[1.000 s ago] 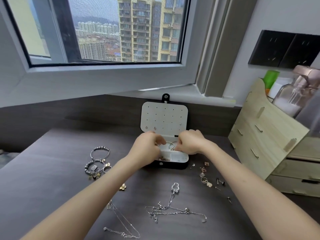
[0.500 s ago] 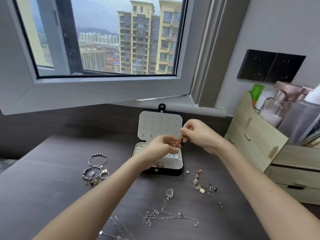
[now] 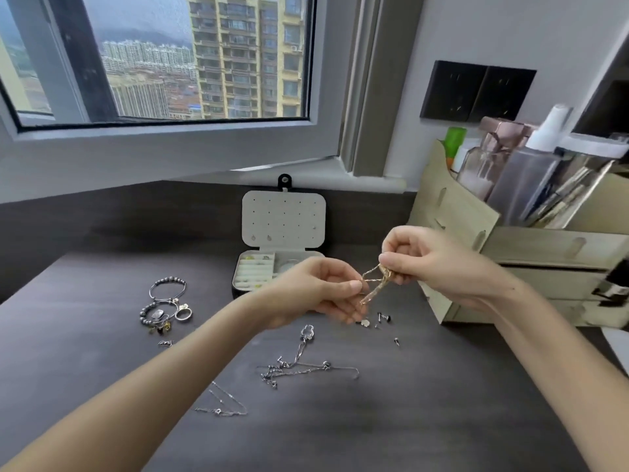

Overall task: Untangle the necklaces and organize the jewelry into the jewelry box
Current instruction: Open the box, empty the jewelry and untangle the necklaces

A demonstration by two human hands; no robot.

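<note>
Head view: above bare surface (image 3: 442, 420) before the jewelry box (image 3: 262, 270), left hand (image 3: 316, 294) and right hand (image 3: 432, 264) both pinch a gold necklace (image 3: 376, 284).

I read this as a home, a dressing corner in a flat high up. Evidence: window (image 3: 170, 144) looking out on apartment towers (image 3: 248, 56), dark surface (image 3: 425, 420) against the wall, wooden drawer organiser (image 3: 452, 216) holding cosmetic bottles (image 3: 520, 185), open jewelry box (image 3: 282, 216) with bracelets (image 3: 167, 289) and chains (image 3: 299, 367) loose nearby, black wall sockets (image 3: 476, 92).
</note>
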